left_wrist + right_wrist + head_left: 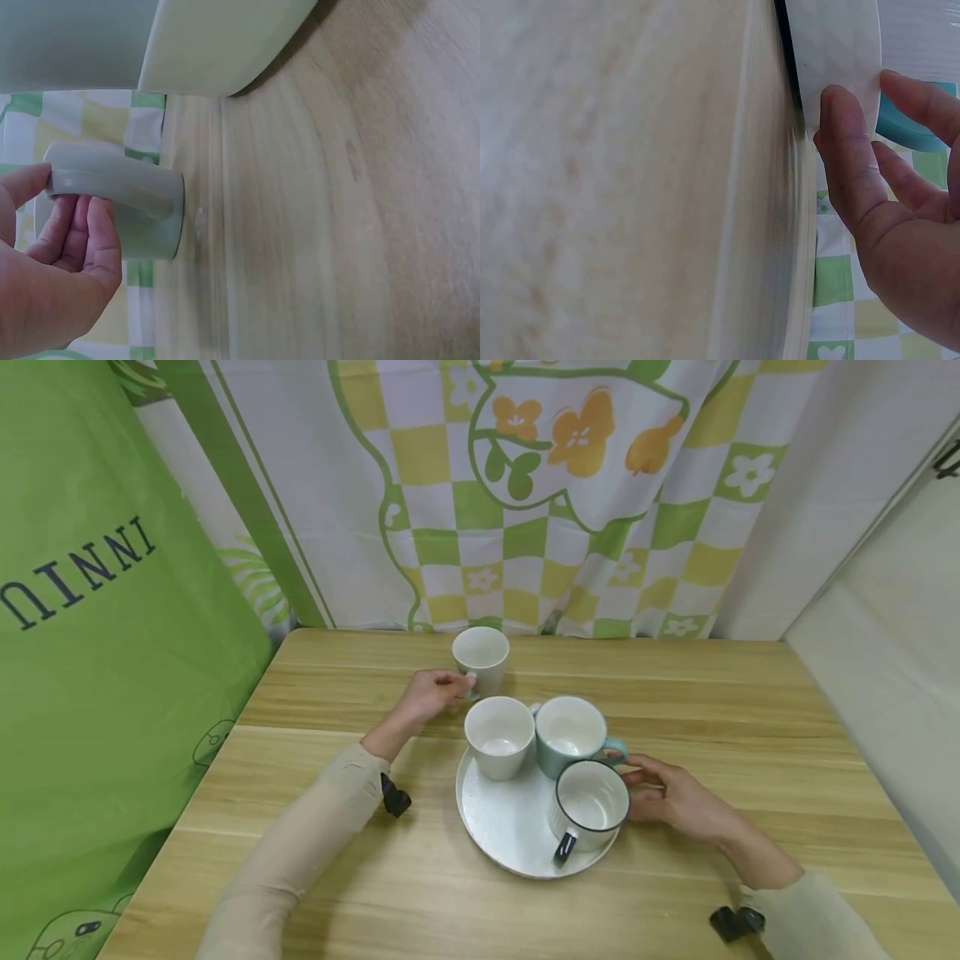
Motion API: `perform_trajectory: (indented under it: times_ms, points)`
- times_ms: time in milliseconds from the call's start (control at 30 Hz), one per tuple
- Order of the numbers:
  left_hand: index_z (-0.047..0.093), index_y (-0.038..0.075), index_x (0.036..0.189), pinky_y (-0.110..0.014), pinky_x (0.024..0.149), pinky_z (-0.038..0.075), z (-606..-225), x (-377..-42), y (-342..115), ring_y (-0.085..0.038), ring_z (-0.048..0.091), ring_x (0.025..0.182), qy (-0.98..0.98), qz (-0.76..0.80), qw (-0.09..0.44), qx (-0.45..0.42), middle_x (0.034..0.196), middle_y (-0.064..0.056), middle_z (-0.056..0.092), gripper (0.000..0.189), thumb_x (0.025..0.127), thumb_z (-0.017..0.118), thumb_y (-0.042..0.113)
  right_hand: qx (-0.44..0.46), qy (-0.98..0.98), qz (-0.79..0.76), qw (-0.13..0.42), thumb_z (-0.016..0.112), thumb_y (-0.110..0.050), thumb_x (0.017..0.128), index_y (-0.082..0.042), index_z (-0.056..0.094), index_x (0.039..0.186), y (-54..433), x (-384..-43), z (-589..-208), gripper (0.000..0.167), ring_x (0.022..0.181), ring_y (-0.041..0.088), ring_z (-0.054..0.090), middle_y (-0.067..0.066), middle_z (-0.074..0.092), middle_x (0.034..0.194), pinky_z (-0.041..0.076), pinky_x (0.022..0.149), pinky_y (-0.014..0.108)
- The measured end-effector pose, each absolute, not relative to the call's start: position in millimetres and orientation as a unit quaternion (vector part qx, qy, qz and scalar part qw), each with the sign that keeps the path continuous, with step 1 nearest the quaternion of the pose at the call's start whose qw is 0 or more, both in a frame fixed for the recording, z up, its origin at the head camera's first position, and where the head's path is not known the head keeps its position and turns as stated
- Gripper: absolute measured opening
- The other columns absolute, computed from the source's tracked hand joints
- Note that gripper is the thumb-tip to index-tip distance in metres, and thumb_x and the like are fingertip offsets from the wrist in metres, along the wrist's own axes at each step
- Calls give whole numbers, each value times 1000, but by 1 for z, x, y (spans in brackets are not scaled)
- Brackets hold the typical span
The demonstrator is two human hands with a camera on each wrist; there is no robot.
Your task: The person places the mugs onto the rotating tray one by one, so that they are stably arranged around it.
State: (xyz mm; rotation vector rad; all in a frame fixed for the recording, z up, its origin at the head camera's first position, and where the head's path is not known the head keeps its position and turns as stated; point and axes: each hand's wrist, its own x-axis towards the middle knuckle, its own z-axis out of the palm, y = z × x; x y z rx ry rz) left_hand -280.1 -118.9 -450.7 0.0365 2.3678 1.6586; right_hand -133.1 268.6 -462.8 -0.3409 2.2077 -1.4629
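At the back of the table, my left hand (432, 697) pinches the handle of a pale mug (486, 662) between thumb and fingers. The left wrist view shows the handle (112, 187) in that grip. In front of it is a round white tray (498, 827) bearing a white cup (499, 739), a teal mug (572, 735) and a white mug with a black rim and black handle (592, 802). My right hand (678, 797) is at the tray's right side, fingers extended. In the right wrist view its fingertips (844, 105) touch the white side wall (840, 45).
A wooden table (360, 877) carries everything. Behind it hangs a checked, flowered curtain (540, 543). Green fabric (112, 652) hangs along the left, and a pale wall (892, 585) stands to the right. Black straps are on both sleeves.
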Motion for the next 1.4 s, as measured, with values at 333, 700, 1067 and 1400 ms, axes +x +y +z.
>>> perform_trajectory:
  times_ms: [333, 700, 1067, 1400]
  points:
    - [67, -6, 119, -37, 95, 57, -447, -279, -116, -23, 72, 93, 779, 611, 140, -1, 127, -21, 67, 35, 96, 68, 20, -130, 804, -534, 226, 71, -11, 91, 6, 27, 153, 269, -134, -463, 78, 108, 18, 67, 32, 55, 135, 54, 86, 23]
    - [64, -12, 120, -31, 92, 58, -451, -283, -116, -16, 73, 91, 743, 652, 152, -8, 125, -25, 66, 38, 97, 67, 17, -121, 806, -528, 237, 71, -14, 92, 5, 25, 153, 269, -133, -462, 79, 112, 28, 66, 32, 53, 137, 54, 86, 23]
    - [64, -14, 120, -28, 88, 59, -452, -282, -115, -14, 72, 87, 733, 663, 152, 0, 117, -23, 69, 36, 97, 66, 14, -116, 803, -532, 241, 70, -14, 93, 7, 22, 154, 268, -133, -461, 81, 115, 32, 64, 33, 51, 138, 54, 87, 24]
    - [64, -15, 119, -28, 88, 59, -451, -281, -115, -12, 70, 88, 729, 669, 146, 9, 113, -21, 70, 35, 97, 66, 12, -115, 803, -532, 242, 71, -15, 92, 6, 22, 154, 269, -133, -462, 82, 115, 32, 64, 33, 51, 138, 54, 87, 24]
